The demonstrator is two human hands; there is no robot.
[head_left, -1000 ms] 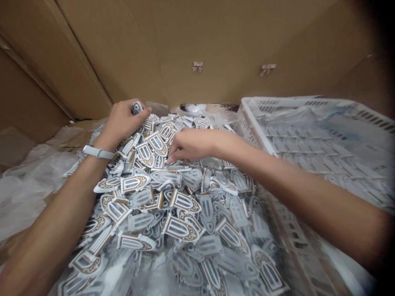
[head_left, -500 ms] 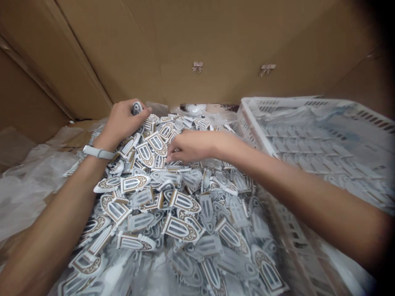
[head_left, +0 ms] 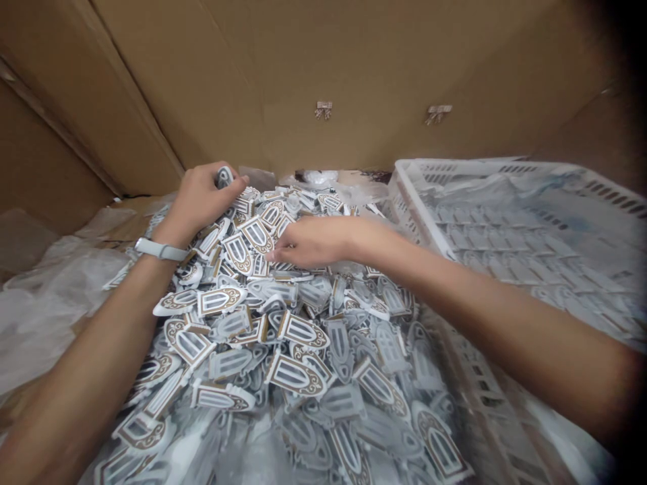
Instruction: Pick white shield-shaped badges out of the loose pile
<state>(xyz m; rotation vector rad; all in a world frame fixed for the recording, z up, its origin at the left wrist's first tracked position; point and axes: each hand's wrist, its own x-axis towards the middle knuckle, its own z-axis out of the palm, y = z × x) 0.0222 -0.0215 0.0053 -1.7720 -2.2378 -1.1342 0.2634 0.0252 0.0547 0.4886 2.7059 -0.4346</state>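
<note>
A large heap of small arched window-shaped pieces [head_left: 298, 372], white and grey with brown scrollwork on some, fills the middle. My left hand [head_left: 208, 192], with a pale band on its wrist, is closed around a grey-white piece [head_left: 224, 177] at the heap's far left edge. Over the heap's upper middle, my right hand [head_left: 308, 241] has its thumb and fingers bent down at the pieces. Its thumb tip touches or lies just above a white piece with brown trim [head_left: 260, 265]. Whether those fingers grip anything is hidden.
On the right, a white plastic basket [head_left: 417, 202] holds rows of similar pieces [head_left: 505, 244] with clear plastic. Crumpled clear plastic [head_left: 55, 296] lies on the left. Behind stands a brown cardboard wall [head_left: 253, 81] bearing two small bows [head_left: 323, 110].
My right thumb has shifted slightly left over the pieces, and the hand has turned a little. My left hand stays in place around its piece.
</note>
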